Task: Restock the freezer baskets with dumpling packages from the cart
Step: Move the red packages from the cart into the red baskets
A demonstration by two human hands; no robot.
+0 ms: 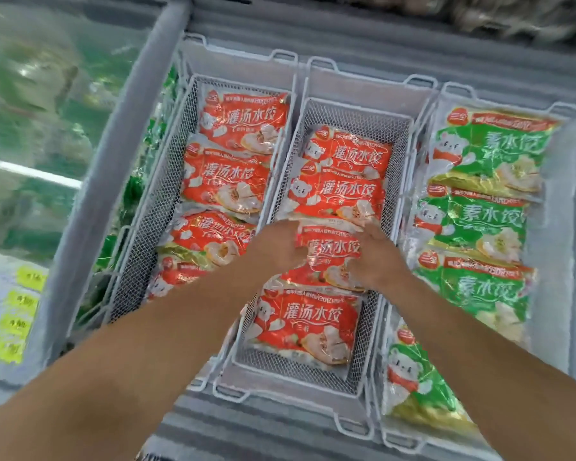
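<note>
Three white wire baskets sit side by side in the open freezer. The middle basket (353, 118) holds several red dumpling packages in a row. My left hand (275, 244) and my right hand (376, 257) grip the two sides of one red package (331, 252), the third from the back, low in that basket. Another red package (306, 324) lies flat nearer to me. The left basket (167, 207) is filled with red packages (226, 181). The right basket (446, 91) holds green dumpling packages (486, 221). The cart is out of view.
A glass freezer lid (47, 128) covers the compartment on the left, with green packs under it. Yellow price tags (17, 314) sit on the left rim. The grey freezer frame (120, 168) runs between lid and baskets. The freezer's front edge (246, 424) is close to me.
</note>
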